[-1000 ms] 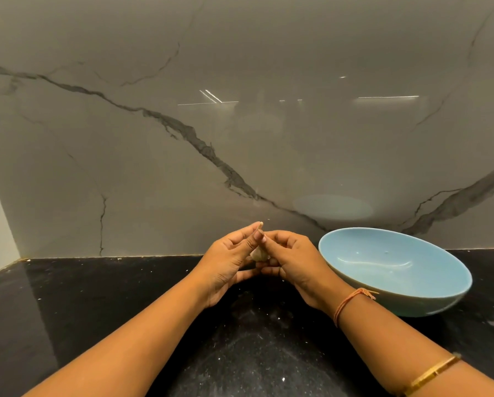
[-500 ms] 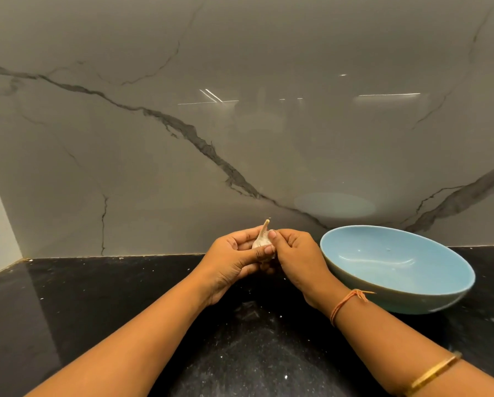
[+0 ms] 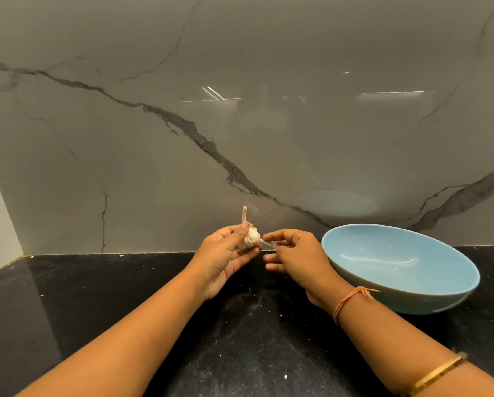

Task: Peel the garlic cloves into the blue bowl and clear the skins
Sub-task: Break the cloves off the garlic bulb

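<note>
The garlic (image 3: 251, 239) is held above the counter (image 3: 96, 296), stalk up, in the curled fingers of the left hand (image 3: 222, 259). The right hand (image 3: 294, 253) pinches a thin skin strip (image 3: 268, 244) trailing from its side. The strip may tear short, or flakes may drift into the bowl (image 3: 397, 303) just beside.

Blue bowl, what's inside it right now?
No peeled cloves show inside the blue bowl, only a tiny speck and light glare. Its near inner wall is hidden behind the rim.

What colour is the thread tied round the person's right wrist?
Orange. The thread shows best in the head view.
</note>
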`<state>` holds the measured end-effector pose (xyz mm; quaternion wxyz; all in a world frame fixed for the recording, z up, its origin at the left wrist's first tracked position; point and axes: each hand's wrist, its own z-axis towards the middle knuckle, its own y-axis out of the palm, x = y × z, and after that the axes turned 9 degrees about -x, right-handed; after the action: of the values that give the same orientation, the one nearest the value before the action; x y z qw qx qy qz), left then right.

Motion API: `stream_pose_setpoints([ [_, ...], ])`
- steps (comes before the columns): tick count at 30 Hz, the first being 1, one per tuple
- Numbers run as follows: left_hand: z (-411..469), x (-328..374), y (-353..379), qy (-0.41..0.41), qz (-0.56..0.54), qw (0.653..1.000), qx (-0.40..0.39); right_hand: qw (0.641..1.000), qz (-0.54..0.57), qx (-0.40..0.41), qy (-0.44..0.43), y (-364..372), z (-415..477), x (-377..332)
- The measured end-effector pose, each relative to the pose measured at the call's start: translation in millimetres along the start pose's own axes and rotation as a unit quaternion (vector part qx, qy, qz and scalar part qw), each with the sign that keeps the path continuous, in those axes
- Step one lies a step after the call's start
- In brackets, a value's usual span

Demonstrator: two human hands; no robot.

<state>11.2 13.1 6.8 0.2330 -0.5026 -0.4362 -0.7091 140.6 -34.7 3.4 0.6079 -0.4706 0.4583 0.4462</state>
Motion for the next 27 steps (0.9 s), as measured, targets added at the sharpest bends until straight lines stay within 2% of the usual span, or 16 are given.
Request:
stream_pose_setpoints([
  [5, 0.0, -0.9, 1.3, -0.016, 0.012, 1.000, 0.004, 0.996, -0.057, 0.030, -0.060, 0.2, 2.0, 2.3],
  [14, -1.5, -3.2, 9.7, 0.017, 0.034, 0.998, -0.040, 0.990, -0.121, 0.025, -0.070, 8.5, 7.7, 3.2],
  [24, -2.0, -1.5, 8.8, 0.066, 0.063, 0.996, -0.015, 0.943, -0.289, 0.043, -0.160, 14.6, 10.5, -2.9],
  [27, -1.7, -0.4, 7.0, 0.063, 0.051, 0.997, -0.006, 0.943, -0.286, 0.056, -0.163, 17.3, 13.5, -3.6],
])
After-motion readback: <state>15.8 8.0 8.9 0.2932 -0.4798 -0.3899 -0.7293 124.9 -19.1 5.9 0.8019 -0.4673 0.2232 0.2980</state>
